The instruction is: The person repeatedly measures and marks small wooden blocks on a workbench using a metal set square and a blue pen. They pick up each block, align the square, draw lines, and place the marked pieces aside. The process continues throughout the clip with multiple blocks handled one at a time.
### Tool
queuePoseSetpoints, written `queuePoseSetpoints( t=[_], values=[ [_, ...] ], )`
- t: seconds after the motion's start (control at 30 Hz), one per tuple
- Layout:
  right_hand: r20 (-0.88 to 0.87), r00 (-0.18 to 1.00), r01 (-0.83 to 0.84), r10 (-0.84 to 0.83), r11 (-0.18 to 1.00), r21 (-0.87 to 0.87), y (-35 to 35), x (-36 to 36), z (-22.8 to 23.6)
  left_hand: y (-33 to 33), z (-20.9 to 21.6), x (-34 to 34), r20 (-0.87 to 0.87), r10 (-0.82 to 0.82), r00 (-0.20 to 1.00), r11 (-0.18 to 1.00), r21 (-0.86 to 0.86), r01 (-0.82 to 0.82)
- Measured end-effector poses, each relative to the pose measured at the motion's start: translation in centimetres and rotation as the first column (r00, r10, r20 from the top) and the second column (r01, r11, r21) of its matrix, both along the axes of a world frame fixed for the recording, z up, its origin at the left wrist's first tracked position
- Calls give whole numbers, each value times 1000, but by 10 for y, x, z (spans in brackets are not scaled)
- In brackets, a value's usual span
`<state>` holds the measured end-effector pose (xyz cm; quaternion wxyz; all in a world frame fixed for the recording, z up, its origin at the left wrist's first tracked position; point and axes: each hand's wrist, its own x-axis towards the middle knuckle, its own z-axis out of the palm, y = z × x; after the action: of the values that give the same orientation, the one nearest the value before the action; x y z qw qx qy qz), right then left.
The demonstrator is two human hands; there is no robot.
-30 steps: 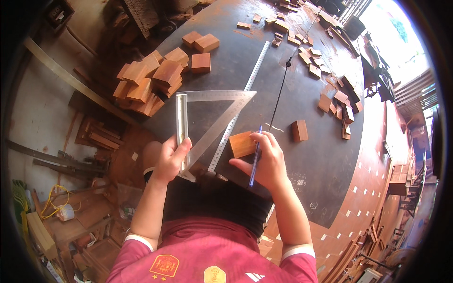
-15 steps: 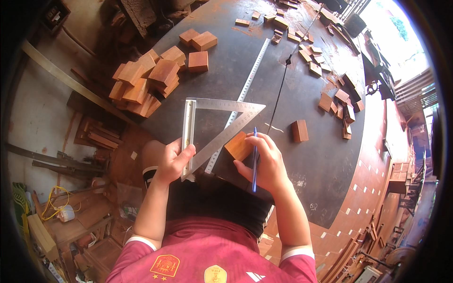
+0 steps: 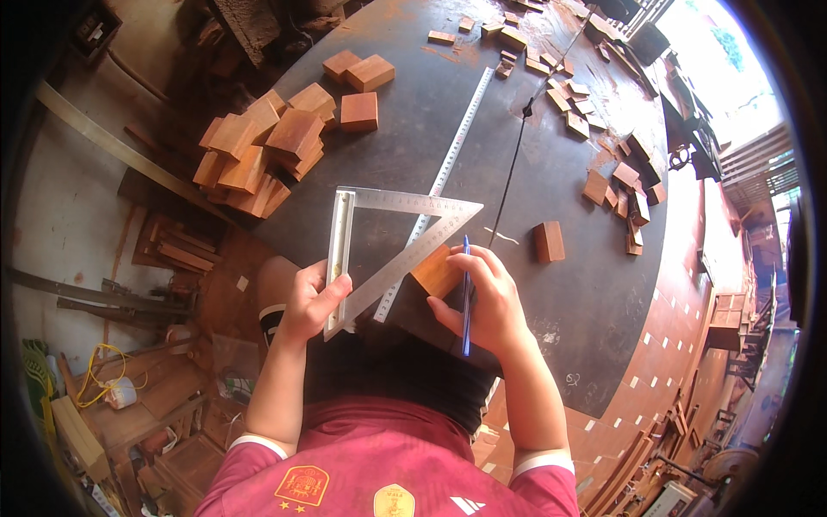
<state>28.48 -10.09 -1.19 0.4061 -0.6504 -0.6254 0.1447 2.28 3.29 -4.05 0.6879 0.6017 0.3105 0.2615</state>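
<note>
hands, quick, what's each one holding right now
Left hand: closed on the metal triangle square.
Right hand: holds a blue pen and steadies a small wooden block.

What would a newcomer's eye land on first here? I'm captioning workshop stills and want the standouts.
First, the metal triangular square at the centre of the dark round table, gripped at its near corner by the left hand. Beside it, the right hand holds a blue pen and a wooden block against the square's slanted edge. At the table's far left lies a heap of reddish wooden blocks.
</note>
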Motion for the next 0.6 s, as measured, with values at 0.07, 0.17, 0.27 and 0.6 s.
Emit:
queuePoseSetpoints(
  t=[0.07,0.17,0.27,0.6],
  values=[
    [4,1000,-2,2,1000,3,0,0,1,0,1,0,-1,-1,1000,1000,-9,1],
    [12,1000,-2,2,1000,3,0,0,2,0,3,2,-11,1,1000,1000,-14,-1],
    [19,1000,-2,2,1000,10,0,0,3,0,4,2,-12,5,1000,999,-33,-5],
    [12,1000,-19,19,999,27,-1,-1,3,2,2,1,-43,-7,999,999,-41,5]
  ],
)
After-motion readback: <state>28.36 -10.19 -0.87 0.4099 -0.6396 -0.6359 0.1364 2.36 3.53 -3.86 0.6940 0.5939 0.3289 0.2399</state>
